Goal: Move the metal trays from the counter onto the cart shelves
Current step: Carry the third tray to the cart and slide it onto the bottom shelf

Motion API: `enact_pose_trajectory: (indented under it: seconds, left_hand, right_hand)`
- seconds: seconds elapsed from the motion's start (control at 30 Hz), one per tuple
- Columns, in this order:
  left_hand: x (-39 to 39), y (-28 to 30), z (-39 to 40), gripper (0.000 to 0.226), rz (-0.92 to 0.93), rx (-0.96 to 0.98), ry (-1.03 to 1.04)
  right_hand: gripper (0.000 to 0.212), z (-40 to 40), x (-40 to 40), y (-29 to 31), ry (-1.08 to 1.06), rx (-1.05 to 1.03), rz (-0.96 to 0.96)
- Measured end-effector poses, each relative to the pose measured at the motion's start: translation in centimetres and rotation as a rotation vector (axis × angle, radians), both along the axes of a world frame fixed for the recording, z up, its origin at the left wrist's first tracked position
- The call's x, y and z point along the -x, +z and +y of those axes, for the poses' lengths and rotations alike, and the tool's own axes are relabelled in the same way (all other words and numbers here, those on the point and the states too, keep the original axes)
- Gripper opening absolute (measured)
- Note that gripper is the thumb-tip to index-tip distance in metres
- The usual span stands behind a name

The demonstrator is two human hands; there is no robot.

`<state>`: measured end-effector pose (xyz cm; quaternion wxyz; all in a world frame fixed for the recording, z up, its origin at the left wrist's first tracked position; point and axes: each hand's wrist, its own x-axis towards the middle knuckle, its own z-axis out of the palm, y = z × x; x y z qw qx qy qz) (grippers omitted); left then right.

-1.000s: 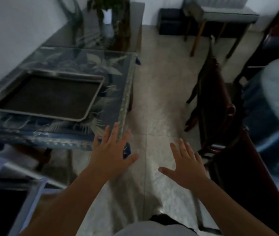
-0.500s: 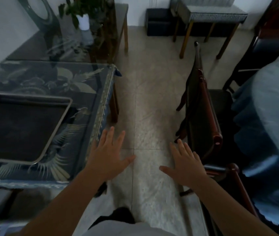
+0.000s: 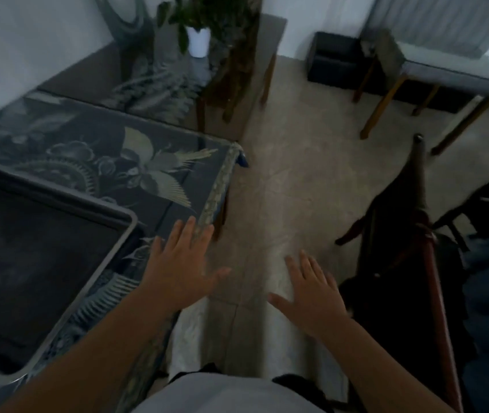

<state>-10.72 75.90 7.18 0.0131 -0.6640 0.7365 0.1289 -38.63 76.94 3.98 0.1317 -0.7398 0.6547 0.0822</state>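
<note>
A dark metal tray (image 3: 37, 272) is lying flat on the counter (image 3: 159, 186) with its crane-patterned cover, at the far left. The left hand (image 3: 182, 272) is hovering spread and empty over the counter's edge, just beside the tray. The right hand (image 3: 311, 296) is hanging splayed, gripping nothing, above the tiled floor (image 3: 296, 186), near a wooden chair (image 3: 428, 263).

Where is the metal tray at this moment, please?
In the head view, the metal tray lies at the left on the table with the patterned blue cloth, just left of the open left hand.
</note>
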Motion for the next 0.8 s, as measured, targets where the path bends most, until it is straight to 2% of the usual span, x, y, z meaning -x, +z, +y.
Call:
enact_pose_trajectory:
  seconds: [0.13,0.23,0.4,0.6,0.73,0.8]
  left_hand:
    - [-5.0,0.3,-1.8,0.114,-0.01,-0.012,0.209]
    - [-8.7,-0.7,-1.0,0.112,0.009,-0.026,0.456]
    - [-12.7,-3.1,2.8,0.115,-0.005,-0.084,0.904]
    - [-12.2,-5.2,8.0,0.103,0.044,-0.136,1.381]
    - [-13.2,-7.8,9.8,0.09,0.105,-0.181,1.623]
    - [-14.3,-9.3,10.1,0.086,0.184,-0.141,1.758]
  right_hand:
    - [0.109,-8.2,-5.6,-0.2,0.231,-0.001,-0.026]
    - [0.112,-13.2,-11.5,-0.7,0.447,0.003,-0.037]
    - [0.1,-19.0,-21.1,-1.3,0.868,-0.091,-0.036]
    - [0.093,-22.9,-30.5,-2.1,1.303,-0.078,0.026]
    - [0.086,-24.6,-35.5,-4.5,1.34,-0.173,0.043]
    - [0.083,-25.3,-37.3,-5.7,1.237,-0.246,-0.078]
